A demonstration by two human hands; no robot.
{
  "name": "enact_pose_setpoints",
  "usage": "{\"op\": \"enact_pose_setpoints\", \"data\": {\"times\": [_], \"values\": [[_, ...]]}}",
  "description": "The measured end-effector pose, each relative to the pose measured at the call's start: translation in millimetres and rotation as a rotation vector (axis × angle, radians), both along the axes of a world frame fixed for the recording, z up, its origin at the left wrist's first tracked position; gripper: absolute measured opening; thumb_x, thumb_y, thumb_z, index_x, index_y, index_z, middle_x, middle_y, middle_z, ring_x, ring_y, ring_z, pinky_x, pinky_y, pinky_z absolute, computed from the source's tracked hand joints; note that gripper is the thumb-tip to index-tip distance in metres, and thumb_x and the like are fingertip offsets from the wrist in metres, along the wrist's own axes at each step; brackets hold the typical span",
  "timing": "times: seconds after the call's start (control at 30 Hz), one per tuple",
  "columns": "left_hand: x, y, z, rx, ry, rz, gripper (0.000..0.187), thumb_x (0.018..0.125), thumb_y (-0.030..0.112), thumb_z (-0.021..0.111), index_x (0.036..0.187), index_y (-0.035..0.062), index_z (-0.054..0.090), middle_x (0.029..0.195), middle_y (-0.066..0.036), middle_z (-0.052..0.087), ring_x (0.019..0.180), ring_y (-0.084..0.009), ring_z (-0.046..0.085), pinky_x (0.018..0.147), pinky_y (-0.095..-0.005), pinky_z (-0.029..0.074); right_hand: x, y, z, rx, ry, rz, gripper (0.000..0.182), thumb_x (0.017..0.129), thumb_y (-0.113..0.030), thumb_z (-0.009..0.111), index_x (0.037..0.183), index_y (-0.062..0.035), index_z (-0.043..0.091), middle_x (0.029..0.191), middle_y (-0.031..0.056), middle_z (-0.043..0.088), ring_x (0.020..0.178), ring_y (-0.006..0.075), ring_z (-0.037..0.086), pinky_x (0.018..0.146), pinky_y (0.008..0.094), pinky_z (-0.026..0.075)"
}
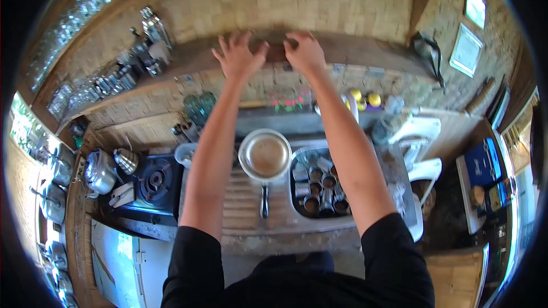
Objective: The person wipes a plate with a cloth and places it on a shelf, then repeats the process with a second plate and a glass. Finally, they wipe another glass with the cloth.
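Both my arms reach forward over the sink to a dark wooden shelf [359, 51] on the woven wall. My left hand [238, 60] is at the shelf with its fingers spread and nothing in it. Just to the right, my right hand [305, 56] is over the same shelf, fingers bent forward and thumb apart, with no object showing in it. A darker patch of the shelf shows between the two hands. Below them, a metal frying pan [265, 155] with a black handle rests on the ribbed drainboard [240, 202], between my forearms.
Metal cups [326, 182] fill the sink basin [297, 208]. A black gas stove [154, 179], a kettle [126, 160] and a large pot [100, 170] stand left. Glasses [108, 84] and a shaker [155, 25] line the shelf's left end. White chairs [425, 172] stand right.
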State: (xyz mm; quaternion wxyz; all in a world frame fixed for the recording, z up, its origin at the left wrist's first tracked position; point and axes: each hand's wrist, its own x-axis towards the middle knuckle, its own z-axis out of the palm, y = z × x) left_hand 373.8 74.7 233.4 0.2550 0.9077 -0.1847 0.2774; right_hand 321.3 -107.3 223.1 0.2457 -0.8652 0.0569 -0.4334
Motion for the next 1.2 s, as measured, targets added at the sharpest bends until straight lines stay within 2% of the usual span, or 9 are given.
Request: {"op": "enact_pose_setpoints", "data": {"times": [0.33, 0.43, 0.53, 0.63, 0.7, 0.77, 0.9, 1.1, 1.2], "values": [[14.4, -1.8, -0.2, 0.262, 0.161, 0.144, 0.083, 0.097, 0.073, 0.035, 0.156, 0.0147, 0.044, 0.164, -0.01, 0.037, 0.156, -0.0361, 0.02, 0.124, -0.0627, 0.01, -18.2, -13.0, 3.2, -0.042, 0.249, 0.088, 0.037, 0.095, -0.03, 0.055, 0.123, -0.013, 0.071, 0.124, 0.0155, 0.069, 0.121, 0.0377, 0.061, 0.103, 0.0461, 0.051], [12.1, -5.7, -5.3, 0.173, 0.032, 0.21, 0.083, 0.097, 0.07, 0.039, 0.154, 0.0102, 0.045, 0.162, -0.015, 0.038, 0.156, -0.0382, 0.018, 0.123, -0.0654, 0.008, -17.3, -2.9, -7.0, -0.18, -0.086, 0.036, 0.04, 0.097, -0.028, 0.055, 0.131, -0.0081, 0.065, 0.131, 0.0182, 0.065, 0.127, 0.0389, 0.057, 0.107, 0.0465, 0.048], [-17.0, 5.3, -19.0, -0.041, -0.391, -0.021, 0.065, 0.102, 0.051, 0.052, 0.147, 0.005, 0.051, 0.157, -0.02, 0.042, 0.152, -0.0408, 0.026, 0.122, -0.0608, 0.018, -77.6, 13.0, 1.2, -0.054, -0.375, 0.183, 0.042, 0.099, -0.022, 0.059, 0.137, -0.0037, 0.059, 0.137, 0.0184, 0.063, 0.13, 0.0404, 0.056, 0.108, 0.0438, 0.048], [-104.2, 26.5, -53.5, -0.327, -0.569, -0.532, 0.029, 0.097, 0.005, 0.063, 0.125, 0.0002, 0.062, 0.133, -0.02, 0.063, 0.128, -0.0427, 0.054, 0.108, -0.0438, 0.043, -176.5, 24.2, -40.3, 0.005, -0.519, 0.159, 0.033, 0.094, -0.003, 0.06, 0.127, 0.0001, 0.064, 0.125, 0.0217, 0.067, 0.122, 0.0411, 0.061, 0.1, 0.0442, 0.05], [-157.9, 37.7, -121.4, -0.405, -0.396, -0.702, 0.024, 0.096, 0.001, 0.057, 0.119, -0.0016, 0.063, 0.111, -0.019, 0.067, 0.097, -0.0328, 0.065, 0.086, -0.042, 0.051, -248.4, 36.0, -102.5, 0.213, -0.363, 0.068, 0.028, 0.092, 0.005, 0.058, 0.118, 0.0012, 0.067, 0.11, 0.0192, 0.07, 0.096, 0.0332, 0.069, 0.085, 0.037, 0.054], [-219.7, 38.3, -200.4, -0.409, -0.033, -0.77, 0.013, 0.09, 0.001, 0.065, 0.103, 0.0001, 0.067, 0.1, -0.02, 0.07, 0.091, -0.0371, 0.069, 0.082, -0.043, 0.054, -300.1, 47.7, -172.3, 0.335, -0.209, 0.028, 0.024, 0.091, 0.008, 0.058, 0.112, 0.0017, 0.067, 0.101, 0.0168, 0.069, 0.087, 0.0307, 0.069, 0.078, 0.0358, 0.053], [-312.3, 24.6, -304.3, -0.366, 0.531, -0.83, 0.013, 0.094, 0.004, 0.067, 0.107, 0.0021, 0.069, 0.1, -0.014, 0.072, 0.092, -0.0291, 0.072, 0.082, -0.039, 0.058, -406.9, 69.3, -275.9, 0.524, 0.186, -0.094, 0.019, 0.088, 0.009, 0.063, 0.104, 0.0002, 0.069, 0.099, 0.0164, 0.07, 0.091, 0.0336, 0.07, 0.08, 0.0363, 0.054], [-332.8, -42.8, -347.8, -0.33, 0.689, -0.686, 0.016, 0.094, 0.01, 0.069, 0.108, 0.0038, 0.069, 0.105, -0.013, 0.071, 0.094, -0.0273, 0.071, 0.079, -0.0336, 0.057, -475.4, 30.9, -297.0, 0.538, 0.298, -0.15, 0.021, 0.086, 0.007, 0.064, 0.104, -0.0011, 0.069, 0.1, 0.0164, 0.069, 0.092, 0.0375, 0.067, 0.08, 0.0427, 0.055], [-295.8, -103.2, -352.9, -0.244, 0.576, -0.696, 0.022, 0.09, 0.013, 0.071, 0.11, 0.0037, 0.067, 0.111, -0.016, 0.067, 0.104, -0.0344, 0.065, 0.092, -0.0424, 0.051, -472.2, -6.5, -298.7, 0.484, 0.321, -0.128, 0.019, 0.085, 0.004, 0.065, 0.104, -0.001, 0.069, 0.102, 0.0161, 0.069, 0.095, 0.0373, 0.067, 0.082, 0.0437, 0.054]]}}
